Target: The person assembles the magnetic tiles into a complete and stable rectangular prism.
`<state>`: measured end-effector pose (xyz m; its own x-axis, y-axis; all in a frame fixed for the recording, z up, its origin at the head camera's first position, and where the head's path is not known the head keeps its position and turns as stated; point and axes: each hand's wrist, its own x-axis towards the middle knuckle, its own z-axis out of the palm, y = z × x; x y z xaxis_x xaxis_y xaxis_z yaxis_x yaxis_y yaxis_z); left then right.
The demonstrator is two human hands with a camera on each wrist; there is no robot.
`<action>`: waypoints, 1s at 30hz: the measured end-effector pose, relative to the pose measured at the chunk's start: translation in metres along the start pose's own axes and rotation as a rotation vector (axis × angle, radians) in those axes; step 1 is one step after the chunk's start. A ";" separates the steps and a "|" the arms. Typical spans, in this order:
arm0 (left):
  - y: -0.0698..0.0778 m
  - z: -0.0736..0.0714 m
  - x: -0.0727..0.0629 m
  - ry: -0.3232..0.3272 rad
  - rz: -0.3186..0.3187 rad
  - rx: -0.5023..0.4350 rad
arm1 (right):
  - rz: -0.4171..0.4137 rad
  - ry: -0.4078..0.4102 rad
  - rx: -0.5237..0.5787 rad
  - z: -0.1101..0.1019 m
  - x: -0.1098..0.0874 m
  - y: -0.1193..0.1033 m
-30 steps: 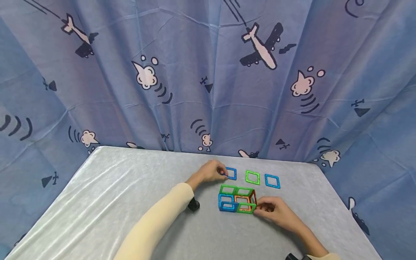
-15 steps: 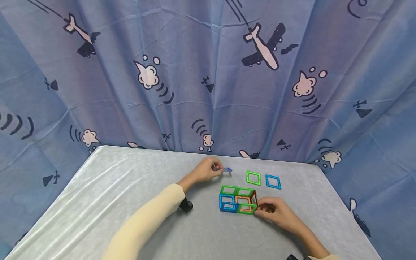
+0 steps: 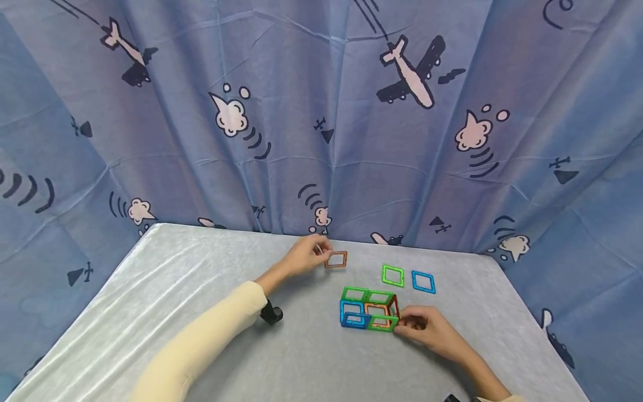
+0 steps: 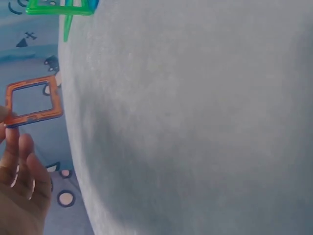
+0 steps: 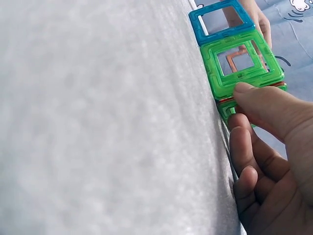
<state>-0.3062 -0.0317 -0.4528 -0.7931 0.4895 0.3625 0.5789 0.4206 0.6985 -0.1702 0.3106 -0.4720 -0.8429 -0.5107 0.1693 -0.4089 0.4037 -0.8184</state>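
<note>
In the head view my left hand [image 3: 305, 254] pinches a square magnetic tile frame [image 3: 345, 259] by its left edge, near the table's back. Its orange face shows, and the left wrist view shows a blue-violet layer along the edge of the same tile [image 4: 57, 103]. My right hand [image 3: 428, 330] grips the right end of an open box of magnetic tiles [image 3: 370, 322]. Green, blue, orange and red frames make up this box. In the right wrist view the thumb [image 5: 264, 100] presses on a green tile [image 5: 215, 81], with the fingers curled beneath.
A loose green square tile [image 3: 393, 285] and a loose blue square tile [image 3: 423, 290] lie flat behind the box. A pale cloth covers the table [image 3: 251, 357]. A blue curtain [image 3: 281, 100] with a plane pattern hangs beyond the back edge.
The left hand has moved left and back with the tile, away from the loose tiles. The tile has turned from its blue face, through edge-on, to orange. The right hand stays at the box.
</note>
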 end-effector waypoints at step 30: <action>0.001 -0.016 -0.047 0.120 0.041 -0.086 | -0.007 0.001 0.000 0.000 -0.001 0.002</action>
<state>-0.2708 -0.0663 -0.4595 -0.7891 0.4078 0.4594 0.5969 0.3323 0.7303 -0.1701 0.3118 -0.4740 -0.8404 -0.5128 0.1754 -0.4148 0.4001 -0.8172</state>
